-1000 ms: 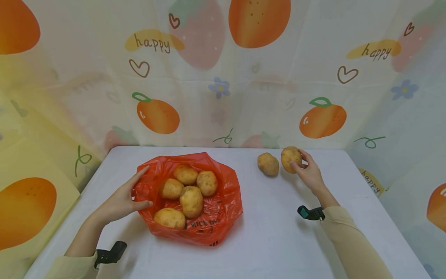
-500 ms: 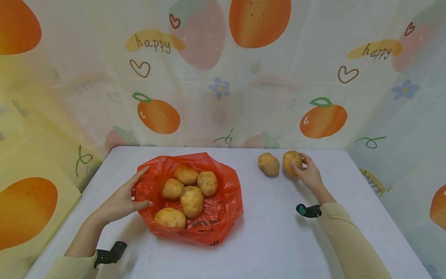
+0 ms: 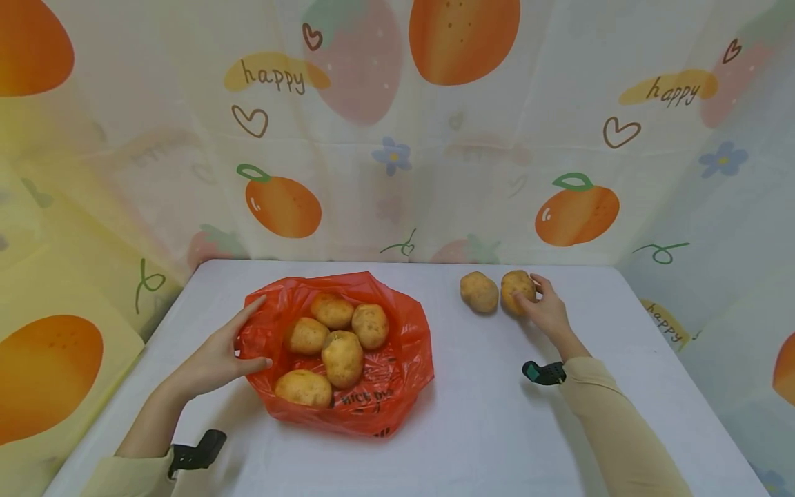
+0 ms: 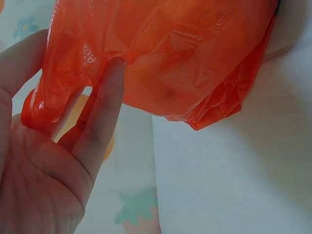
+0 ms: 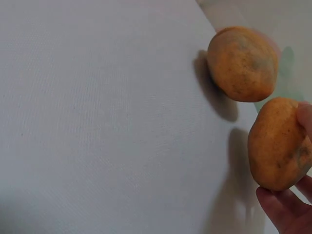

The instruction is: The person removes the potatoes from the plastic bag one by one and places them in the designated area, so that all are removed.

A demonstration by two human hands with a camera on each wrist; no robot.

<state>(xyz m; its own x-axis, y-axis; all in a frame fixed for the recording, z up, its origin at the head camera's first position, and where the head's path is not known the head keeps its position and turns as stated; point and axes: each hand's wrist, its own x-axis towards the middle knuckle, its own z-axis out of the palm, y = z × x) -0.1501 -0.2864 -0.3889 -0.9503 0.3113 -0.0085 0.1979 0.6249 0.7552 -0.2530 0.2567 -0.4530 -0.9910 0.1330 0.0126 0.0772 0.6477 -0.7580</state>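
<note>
A red plastic bag (image 3: 404, 359) lies wide open on the table, with several potatoes (image 3: 342, 359) inside. My left hand (image 3: 214, 355) grips its left side, the bag's edge lying between the widely spread thumb and fingers. In the left wrist view, red film (image 4: 165, 63) covers part of that hand (image 4: 44, 175). At the back right, my right hand (image 3: 548, 310) pinches a potato (image 3: 515, 290) between thumb and fingers. Just left of it, another potato (image 3: 479, 293) rests on the table. Whether the pinched potato touches the tabletop, I cannot tell.
The white-covered table (image 3: 472, 414) ends at a patterned cloth backdrop (image 3: 397, 193) just behind the potatoes. Black wrist-worn devices sit on the left wrist (image 3: 199, 452) and the right wrist (image 3: 543, 373).
The right hand has lowered the potato and brought it slightly left, closer to the lone one. The left hand and the bag look the same.
</note>
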